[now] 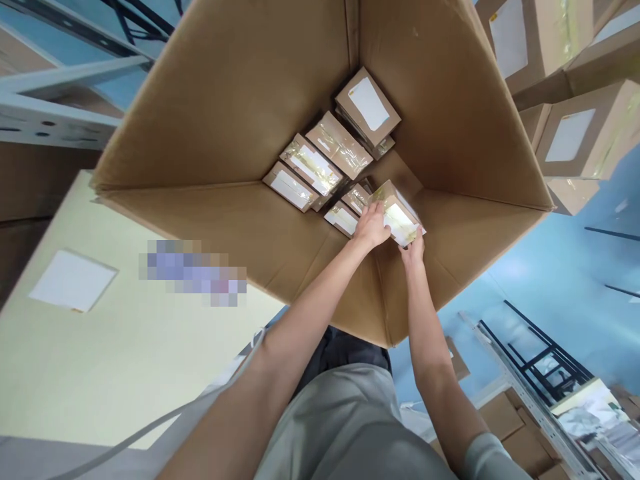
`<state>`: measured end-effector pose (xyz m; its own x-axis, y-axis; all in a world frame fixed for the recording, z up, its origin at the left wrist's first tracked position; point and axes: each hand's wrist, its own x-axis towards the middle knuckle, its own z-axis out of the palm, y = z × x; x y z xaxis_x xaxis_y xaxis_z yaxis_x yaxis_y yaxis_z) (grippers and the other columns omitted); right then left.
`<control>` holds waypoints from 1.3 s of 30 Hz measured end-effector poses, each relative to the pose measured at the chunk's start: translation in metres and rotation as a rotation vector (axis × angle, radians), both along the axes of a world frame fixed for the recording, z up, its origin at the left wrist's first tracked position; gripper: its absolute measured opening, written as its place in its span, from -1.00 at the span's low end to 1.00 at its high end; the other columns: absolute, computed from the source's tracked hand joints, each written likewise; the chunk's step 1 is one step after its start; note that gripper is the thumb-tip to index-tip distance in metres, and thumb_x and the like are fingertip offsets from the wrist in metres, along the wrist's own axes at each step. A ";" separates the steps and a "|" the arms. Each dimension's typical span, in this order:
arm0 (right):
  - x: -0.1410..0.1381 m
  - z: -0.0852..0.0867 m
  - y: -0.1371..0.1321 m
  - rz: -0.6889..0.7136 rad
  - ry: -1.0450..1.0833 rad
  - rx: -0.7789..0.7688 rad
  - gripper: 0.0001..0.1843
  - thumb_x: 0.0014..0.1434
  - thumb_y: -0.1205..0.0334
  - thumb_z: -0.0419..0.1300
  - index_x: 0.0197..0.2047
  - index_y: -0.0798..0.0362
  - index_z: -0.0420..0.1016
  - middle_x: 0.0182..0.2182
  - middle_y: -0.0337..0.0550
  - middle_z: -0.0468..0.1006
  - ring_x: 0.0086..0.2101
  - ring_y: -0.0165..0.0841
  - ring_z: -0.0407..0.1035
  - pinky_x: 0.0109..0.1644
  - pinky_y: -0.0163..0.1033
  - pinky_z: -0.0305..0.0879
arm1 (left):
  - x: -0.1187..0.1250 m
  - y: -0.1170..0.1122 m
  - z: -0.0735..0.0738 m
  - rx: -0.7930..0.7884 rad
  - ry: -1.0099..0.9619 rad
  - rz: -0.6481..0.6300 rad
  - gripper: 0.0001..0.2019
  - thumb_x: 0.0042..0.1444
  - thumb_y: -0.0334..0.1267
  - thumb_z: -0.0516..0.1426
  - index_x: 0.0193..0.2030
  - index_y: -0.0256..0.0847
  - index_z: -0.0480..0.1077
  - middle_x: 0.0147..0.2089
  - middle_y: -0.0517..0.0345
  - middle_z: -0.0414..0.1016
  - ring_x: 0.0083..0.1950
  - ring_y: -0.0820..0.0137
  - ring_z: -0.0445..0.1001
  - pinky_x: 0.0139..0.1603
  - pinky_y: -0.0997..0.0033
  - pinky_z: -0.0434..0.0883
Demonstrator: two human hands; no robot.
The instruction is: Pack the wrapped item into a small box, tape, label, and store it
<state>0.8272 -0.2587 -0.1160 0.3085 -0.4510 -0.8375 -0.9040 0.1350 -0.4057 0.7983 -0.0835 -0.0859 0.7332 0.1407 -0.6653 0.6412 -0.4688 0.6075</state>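
Note:
Both my arms reach down into a big open cardboard carton (240,100). My left hand (371,227) grips the near left edge of a small taped brown parcel (399,212) with a white label. My right hand (413,252) pinches that same parcel at its near corner. The parcel sits tilted near the carton's bottom, beside several similar small parcels (320,167) lined up in rows on the floor of the carton.
A pale flat box (100,333) with a white label lies at left. Stacked labelled cartons (575,133) stand at upper right. Metal shelf frames (545,360) and more boxes sit on the blue floor at lower right.

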 end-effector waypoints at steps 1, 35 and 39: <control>0.008 -0.004 0.000 0.005 -0.011 0.015 -0.37 0.56 -0.22 0.22 0.51 -0.09 0.46 0.43 0.07 0.62 0.37 -0.10 0.58 0.53 0.39 0.43 | 0.010 0.001 -0.004 -0.010 -0.017 -0.009 -0.11 0.30 -0.38 0.25 0.75 -0.46 0.12 0.76 -0.34 0.20 0.75 -0.13 0.18 0.82 -0.09 0.10; -0.089 0.264 0.132 1.068 -0.206 0.600 -0.75 0.44 0.03 0.46 0.07 -0.04 0.72 0.12 -0.04 0.84 0.16 -0.24 0.72 0.38 -0.07 0.56 | -0.264 0.036 0.247 0.048 -0.547 0.973 -0.41 0.17 -0.59 0.09 0.25 -0.13 0.67 0.11 0.04 0.73 -0.08 0.33 0.64 0.02 0.31 0.62; -0.156 0.321 0.173 1.313 -0.250 0.769 -0.72 0.42 0.00 0.46 0.08 -0.04 0.73 0.10 -0.02 0.84 0.16 -0.20 0.72 0.39 -0.05 0.58 | -0.372 0.033 0.283 0.152 -0.706 1.261 -0.43 0.18 -0.50 0.10 0.27 -0.12 0.65 0.17 0.03 0.74 -0.05 0.36 0.66 0.02 0.33 0.63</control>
